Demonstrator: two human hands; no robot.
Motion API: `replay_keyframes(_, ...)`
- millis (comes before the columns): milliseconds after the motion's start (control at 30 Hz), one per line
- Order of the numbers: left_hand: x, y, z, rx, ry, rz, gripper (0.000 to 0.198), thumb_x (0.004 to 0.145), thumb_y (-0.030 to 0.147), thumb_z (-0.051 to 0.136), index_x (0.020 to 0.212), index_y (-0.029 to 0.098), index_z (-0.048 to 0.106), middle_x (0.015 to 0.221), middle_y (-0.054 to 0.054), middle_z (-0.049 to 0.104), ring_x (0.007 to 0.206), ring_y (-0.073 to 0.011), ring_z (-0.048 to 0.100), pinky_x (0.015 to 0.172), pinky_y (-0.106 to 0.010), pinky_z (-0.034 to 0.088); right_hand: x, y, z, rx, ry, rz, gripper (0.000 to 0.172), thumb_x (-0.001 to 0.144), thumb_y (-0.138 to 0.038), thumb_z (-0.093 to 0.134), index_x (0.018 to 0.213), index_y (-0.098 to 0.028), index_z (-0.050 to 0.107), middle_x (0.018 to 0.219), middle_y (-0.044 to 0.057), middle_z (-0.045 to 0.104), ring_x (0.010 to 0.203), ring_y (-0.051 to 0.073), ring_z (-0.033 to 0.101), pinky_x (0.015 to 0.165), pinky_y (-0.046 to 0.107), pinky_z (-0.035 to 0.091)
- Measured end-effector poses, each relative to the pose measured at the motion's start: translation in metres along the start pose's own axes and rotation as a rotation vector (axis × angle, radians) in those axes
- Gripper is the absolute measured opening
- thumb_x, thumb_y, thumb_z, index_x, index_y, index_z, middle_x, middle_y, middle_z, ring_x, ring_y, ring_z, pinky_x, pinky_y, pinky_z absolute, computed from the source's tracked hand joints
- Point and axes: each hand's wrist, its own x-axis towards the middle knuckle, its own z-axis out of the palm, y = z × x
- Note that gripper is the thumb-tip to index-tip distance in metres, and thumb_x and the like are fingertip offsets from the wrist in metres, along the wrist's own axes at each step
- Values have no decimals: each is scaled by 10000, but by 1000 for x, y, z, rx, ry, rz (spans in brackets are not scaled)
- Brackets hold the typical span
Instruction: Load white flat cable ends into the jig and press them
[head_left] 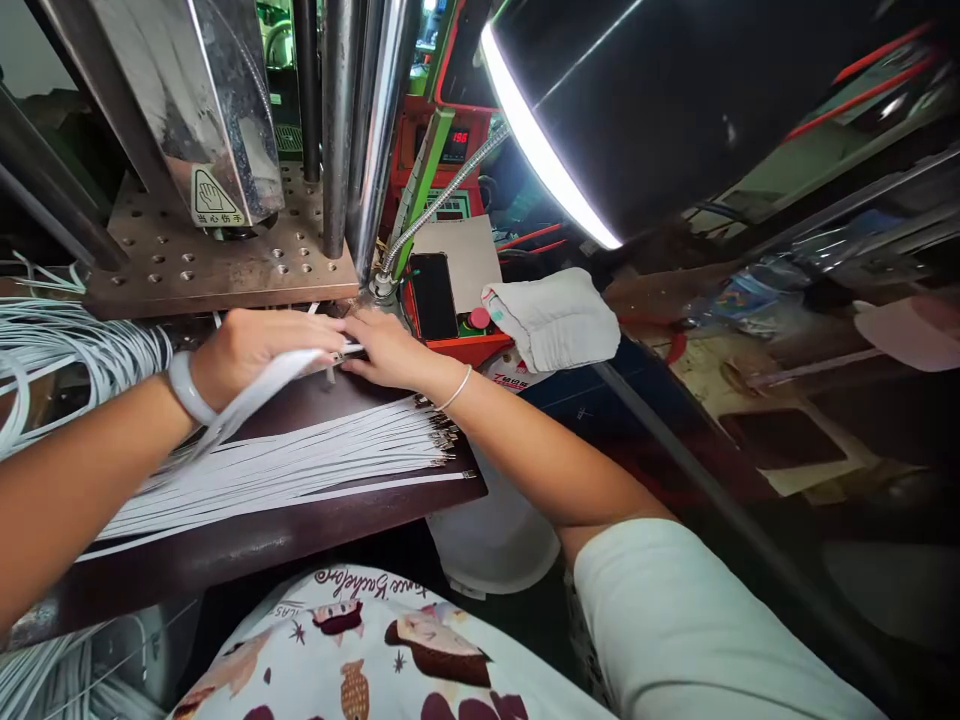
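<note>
My left hand, with a pale bangle at its wrist, is closed on a white flat cable that trails back blurred over the forearm. My right hand meets it just under the press plate's front edge. Its fingers pinch around the cable's end, where a small metallic piece shows; the fingertips partly hide it. Below both hands, a fanned bundle of white flat cables lies on the dark worktable, its metal-tipped ends pointing right. One cable lies a little apart along the front.
Over the hands stands a press with a drilled metal plate, thick columns and a hand-warning label. Coiled white cable lies left. A phone, red button, folded white cloth and bright lamp are to the right.
</note>
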Motion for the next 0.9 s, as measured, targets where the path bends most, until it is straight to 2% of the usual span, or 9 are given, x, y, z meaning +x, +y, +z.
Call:
replay_keyframes(67,-5,2,-4,2,208,-220,306,933,507,597,991,270,782,1119,-20,789,1059,-227,729,1029,-369,559,-6,5,0,-36,-98,126,280,889,-186,694,1165,-138,698,1151,150,681,1139,296,594,976,473,475)
replay_keyframes(133,-9,2,-5,27,317,-337,311,917,508,614,989,258,783,1074,1,793,1003,-215,727,962,-330,567,-17,1,2,-1,-137,133,237,899,-145,673,1132,-147,712,1110,137,671,1124,282,580,990,447,451)
replay_keyframes(300,-13,-14,10,59,212,-411,336,845,489,625,889,201,795,917,-43,796,890,-231,730,840,-304,549,-41,-23,7,343,-110,137,126,862,-169,702,986,-148,705,926,51,676,898,194,621,869,344,489)
replay_keyframes(367,-16,-20,16,57,166,-435,318,843,465,615,852,199,789,897,-49,793,880,-235,730,842,-303,545,-41,-26,7,434,58,221,103,858,-201,691,942,-143,675,889,39,679,832,180,626,823,335,513)
replay_keyframes(467,-18,-19,15,-42,224,-413,316,873,478,642,905,203,795,950,-42,795,885,-214,727,850,-283,555,-27,-22,8,476,301,188,305,797,-231,752,1073,-148,652,1142,104,701,1083,233,640,982,396,519)
replay_keyframes(533,-18,-14,10,-92,269,-369,321,864,497,691,947,209,805,956,-35,795,875,-203,725,839,-272,565,-14,-22,12,621,244,96,411,775,-261,782,1148,-169,636,1247,106,692,1158,235,642,1023,399,523)
replay_keyframes(667,-15,-7,2,-14,276,-325,379,824,542,725,989,211,812,982,-51,796,909,-230,733,849,-293,567,4,-30,15,898,32,168,138,907,-285,639,892,-151,663,870,51,740,817,189,715,790,329,584)
replay_keyframes(767,-16,-8,2,79,175,-314,427,822,582,672,929,194,816,913,-62,790,861,-236,725,802,-305,551,1,-36,5,691,72,257,196,950,-240,595,807,-140,683,774,38,715,761,185,689,751,313,545)
replay_keyframes(900,-20,-11,16,169,254,-298,380,886,515,584,909,201,797,895,-49,783,813,-208,699,792,-304,530,-25,-40,-7,7,27,252,223,932,-94,546,808,-121,729,830,109,720,876,252,650,813,368,485)
